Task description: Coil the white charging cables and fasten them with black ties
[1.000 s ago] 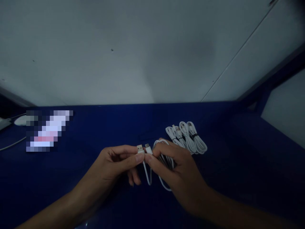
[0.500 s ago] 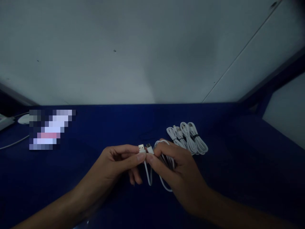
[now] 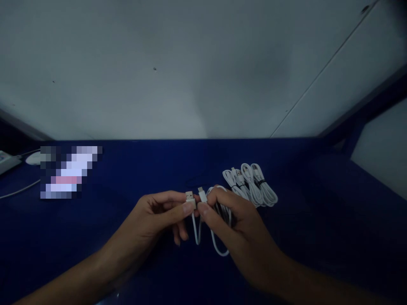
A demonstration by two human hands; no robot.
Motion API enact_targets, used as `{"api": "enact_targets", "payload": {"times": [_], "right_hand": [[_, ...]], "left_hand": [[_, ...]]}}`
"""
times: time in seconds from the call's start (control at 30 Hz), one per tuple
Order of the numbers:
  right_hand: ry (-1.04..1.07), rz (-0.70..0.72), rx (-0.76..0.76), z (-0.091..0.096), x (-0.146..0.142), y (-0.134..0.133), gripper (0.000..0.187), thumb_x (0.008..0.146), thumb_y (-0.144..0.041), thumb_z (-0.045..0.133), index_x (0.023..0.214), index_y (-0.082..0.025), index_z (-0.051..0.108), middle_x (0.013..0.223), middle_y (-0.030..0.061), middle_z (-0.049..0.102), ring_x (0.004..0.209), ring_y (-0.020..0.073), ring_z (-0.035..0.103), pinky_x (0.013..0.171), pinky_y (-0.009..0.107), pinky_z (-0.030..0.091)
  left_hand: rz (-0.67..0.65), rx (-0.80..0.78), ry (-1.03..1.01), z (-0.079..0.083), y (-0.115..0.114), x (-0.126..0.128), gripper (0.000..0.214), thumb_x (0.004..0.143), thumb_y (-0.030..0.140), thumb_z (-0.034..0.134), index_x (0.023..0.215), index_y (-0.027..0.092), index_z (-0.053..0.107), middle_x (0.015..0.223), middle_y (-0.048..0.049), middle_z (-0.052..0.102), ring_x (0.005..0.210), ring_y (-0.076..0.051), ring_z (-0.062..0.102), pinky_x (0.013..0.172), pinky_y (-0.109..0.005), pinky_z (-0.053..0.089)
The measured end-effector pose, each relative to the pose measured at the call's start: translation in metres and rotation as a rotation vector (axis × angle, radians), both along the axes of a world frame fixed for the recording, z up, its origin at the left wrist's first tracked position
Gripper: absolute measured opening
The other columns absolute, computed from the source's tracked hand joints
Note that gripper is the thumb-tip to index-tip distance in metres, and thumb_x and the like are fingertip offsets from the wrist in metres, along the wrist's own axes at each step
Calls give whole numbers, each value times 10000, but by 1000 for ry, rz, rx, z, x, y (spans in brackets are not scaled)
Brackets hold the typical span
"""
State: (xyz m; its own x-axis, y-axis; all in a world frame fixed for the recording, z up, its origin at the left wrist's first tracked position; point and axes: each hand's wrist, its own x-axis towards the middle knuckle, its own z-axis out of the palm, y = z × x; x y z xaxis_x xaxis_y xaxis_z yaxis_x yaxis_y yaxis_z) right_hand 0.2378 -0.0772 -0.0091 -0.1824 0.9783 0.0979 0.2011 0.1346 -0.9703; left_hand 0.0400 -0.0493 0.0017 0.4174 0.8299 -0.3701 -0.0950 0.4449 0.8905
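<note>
Left hand (image 3: 152, 216) fingers pinch the wide plug (image 3: 190, 197), right hand (image 3: 244, 228) fingers the small plug (image 3: 201, 192) just beside, so both ends sit level and the cable (image 3: 219, 250) hangs below.

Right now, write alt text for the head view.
Two hands hold a white cable over a blue table: the left hand pinches its wider plug, the right hand its narrower plug and the coils. Tied cable bundles lie just beyond the right hand.
</note>
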Motion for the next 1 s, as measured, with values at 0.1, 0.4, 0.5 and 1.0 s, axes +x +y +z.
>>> {"api": "enact_targets", "payload": {"times": [0.1, 0.4, 0.5, 1.0], "right_hand": [[86, 63, -77, 2, 4, -1, 353, 1112, -359, 559, 783, -231, 537, 712, -42, 490, 616, 132, 435, 569, 280, 400], [535, 216, -332, -3, 10, 6, 354, 1100, -518, 562, 968, -221, 705, 840, 25, 645, 727, 167, 598, 656, 281, 520], [648, 210, -357, -1, 8, 6, 276, 1068, -466, 610, 1010, -222, 723, 936, 54, 699, 848, 205, 672, 789, 332, 600], [494, 497, -359, 13, 10, 7, 453, 1123, -561, 471, 1058, -224, 768, 975, 69, 749, 932, 228, 748, 947, 416, 598]], "left_hand": [[28, 7, -46, -1, -1, -2, 231, 918, 413, 891, 861, 191, 862, 800, -34, 770, 736, -133, 656, 728, -220, 537], [57, 46, -167, -2, -4, -5, 173, 1030, 378, 771, 1045, 228, 854, 1406, -90, 724, 1178, -272, 713, 1030, -399, 587], [-20, 22, -267, 1, -3, -1, 195, 1102, 357, 656, 1149, 248, 810, 1181, -90, 760, 1039, -250, 739, 953, -449, 653], [-280, -158, -168, -8, 2, -7, 342, 1074, 357, 638, 851, 144, 787, 746, -64, 705, 599, -148, 655, 485, -201, 613]]}}
